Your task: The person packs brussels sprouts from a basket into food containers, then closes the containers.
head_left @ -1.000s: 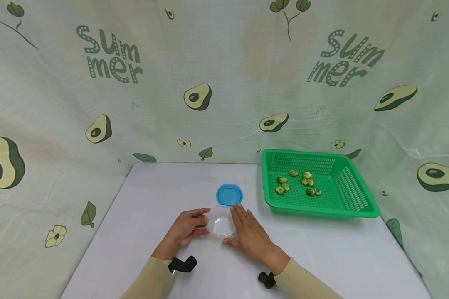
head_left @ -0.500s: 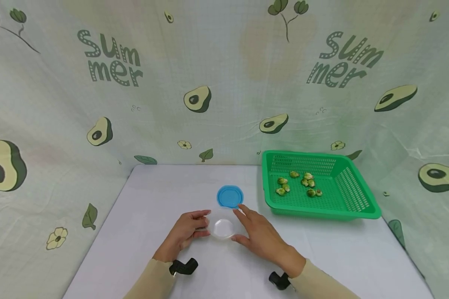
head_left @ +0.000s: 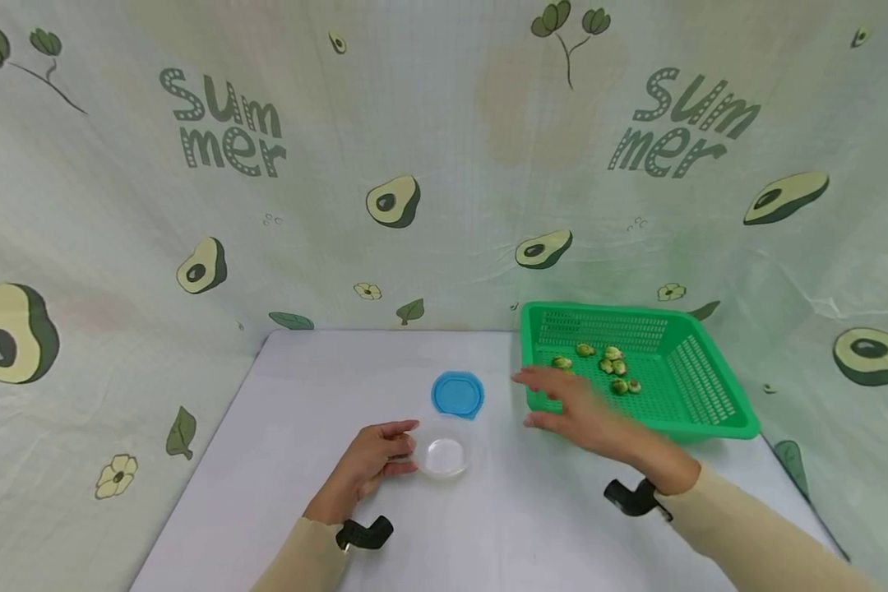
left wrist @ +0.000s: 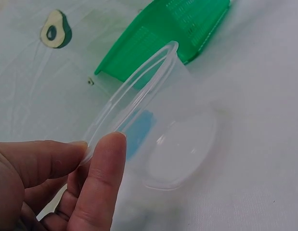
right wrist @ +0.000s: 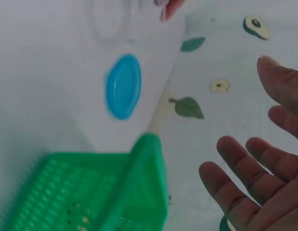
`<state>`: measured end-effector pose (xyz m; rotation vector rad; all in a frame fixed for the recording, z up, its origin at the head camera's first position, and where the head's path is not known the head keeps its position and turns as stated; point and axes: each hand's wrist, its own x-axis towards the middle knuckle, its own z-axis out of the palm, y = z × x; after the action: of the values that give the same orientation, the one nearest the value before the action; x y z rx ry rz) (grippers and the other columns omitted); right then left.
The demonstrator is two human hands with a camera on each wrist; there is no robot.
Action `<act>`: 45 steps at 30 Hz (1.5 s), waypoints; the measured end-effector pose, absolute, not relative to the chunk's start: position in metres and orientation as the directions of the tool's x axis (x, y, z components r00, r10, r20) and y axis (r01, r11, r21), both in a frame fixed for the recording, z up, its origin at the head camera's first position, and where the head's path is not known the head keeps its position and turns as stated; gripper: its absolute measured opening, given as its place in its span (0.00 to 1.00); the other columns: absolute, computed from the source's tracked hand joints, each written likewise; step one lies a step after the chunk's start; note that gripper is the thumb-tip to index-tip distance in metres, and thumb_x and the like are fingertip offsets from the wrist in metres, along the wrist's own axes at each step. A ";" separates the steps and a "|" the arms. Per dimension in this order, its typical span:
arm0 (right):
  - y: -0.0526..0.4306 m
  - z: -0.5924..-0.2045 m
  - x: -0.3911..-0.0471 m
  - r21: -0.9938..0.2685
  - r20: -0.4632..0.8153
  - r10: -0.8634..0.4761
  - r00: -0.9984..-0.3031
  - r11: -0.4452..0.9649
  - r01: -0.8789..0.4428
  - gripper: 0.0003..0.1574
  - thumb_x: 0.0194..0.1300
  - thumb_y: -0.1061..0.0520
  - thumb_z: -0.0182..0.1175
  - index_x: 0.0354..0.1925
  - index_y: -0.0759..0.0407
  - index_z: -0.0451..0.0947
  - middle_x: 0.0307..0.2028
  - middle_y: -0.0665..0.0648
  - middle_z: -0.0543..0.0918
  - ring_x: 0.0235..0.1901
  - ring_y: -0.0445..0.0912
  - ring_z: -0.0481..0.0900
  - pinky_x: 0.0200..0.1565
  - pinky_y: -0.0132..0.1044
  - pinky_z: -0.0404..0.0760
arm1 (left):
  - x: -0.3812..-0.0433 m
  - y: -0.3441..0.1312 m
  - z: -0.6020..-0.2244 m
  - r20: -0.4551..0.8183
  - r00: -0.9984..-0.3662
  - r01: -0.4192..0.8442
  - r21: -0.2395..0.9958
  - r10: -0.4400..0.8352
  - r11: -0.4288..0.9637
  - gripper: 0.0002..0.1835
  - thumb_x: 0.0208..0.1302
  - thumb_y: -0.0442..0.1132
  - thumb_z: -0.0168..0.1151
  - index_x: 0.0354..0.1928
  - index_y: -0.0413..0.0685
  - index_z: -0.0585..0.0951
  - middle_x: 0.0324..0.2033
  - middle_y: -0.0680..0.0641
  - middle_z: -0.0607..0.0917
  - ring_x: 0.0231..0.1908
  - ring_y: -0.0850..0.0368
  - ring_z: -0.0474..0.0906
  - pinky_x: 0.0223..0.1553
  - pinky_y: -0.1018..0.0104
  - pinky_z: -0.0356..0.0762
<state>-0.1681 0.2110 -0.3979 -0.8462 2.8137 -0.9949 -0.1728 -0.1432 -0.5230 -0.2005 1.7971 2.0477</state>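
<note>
My left hand (head_left: pixel 376 457) pinches the rim of a clear plastic container (left wrist: pixel 187 125) between thumb and fingers. The container stands upright on the white table, its round mouth facing up. Just behind it lies a blue lid (head_left: pixel 457 395). My right hand (head_left: pixel 580 411) is held over the near left corner of a green basket (head_left: pixel 699 411), fingers spread and nothing in them. Several Brussels sprouts (head_left: pixel 612 360) sit in small groups on the basket floor; the right hand partly hides those at the left.
The white table (head_left: pixel 326 378) runs back to a hanging cloth (head_left: pixel 444 123) printed with avocados and leaves. At the back right the basket's raised walls stand close to this cloth.
My right hand has left the container's side and moved right, up to the basket. The left hand keeps its hold on the rim, and the container stays in place.
</note>
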 end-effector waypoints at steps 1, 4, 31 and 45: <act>0.218 -0.393 -0.174 -0.591 0.165 -0.505 -0.847 0.637 -0.495 0.36 0.70 0.52 0.71 0.72 0.57 0.75 0.70 0.64 0.77 0.65 0.61 0.80 0.58 0.54 0.87 | -0.173 -0.144 -0.524 -0.368 -0.907 -0.391 0.916 0.204 -0.087 0.28 0.68 0.25 0.65 0.70 0.29 0.75 0.37 0.48 0.79 0.37 0.57 0.82 0.41 0.61 0.92; 0.237 -0.378 -0.194 -0.613 0.176 -0.472 -0.864 0.634 -0.471 0.34 0.69 0.53 0.72 0.70 0.56 0.77 0.68 0.62 0.80 0.60 0.58 0.83 0.54 0.48 0.89 | -0.171 -0.147 -0.525 -0.370 -0.908 -0.391 0.917 0.197 -0.079 0.28 0.69 0.25 0.65 0.70 0.29 0.75 0.37 0.47 0.80 0.38 0.57 0.82 0.41 0.61 0.92; 0.330 -0.408 -0.318 -0.885 -0.163 -0.438 -0.884 0.461 -0.065 0.40 0.75 0.56 0.65 0.77 0.67 0.65 0.76 0.77 0.62 0.69 0.66 0.74 0.61 0.50 0.86 | -0.166 -0.147 -0.521 -0.391 -0.899 -0.409 0.910 0.195 -0.063 0.28 0.69 0.26 0.66 0.70 0.30 0.76 0.38 0.47 0.78 0.39 0.56 0.82 0.41 0.60 0.92; 0.337 -0.456 -0.337 -0.855 -0.297 -0.404 -0.865 0.517 0.052 0.36 0.78 0.60 0.61 0.77 0.67 0.65 0.76 0.78 0.61 0.66 0.71 0.76 0.65 0.62 0.81 | -0.164 -0.145 -0.518 -0.378 -0.904 -0.395 0.917 0.202 -0.054 0.27 0.69 0.26 0.66 0.69 0.29 0.75 0.39 0.47 0.79 0.39 0.56 0.83 0.40 0.61 0.92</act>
<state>-0.3372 0.3368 -0.4556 -0.2872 2.2964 -1.3163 -0.1644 -0.1454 -0.5178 -0.2052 1.8269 2.0116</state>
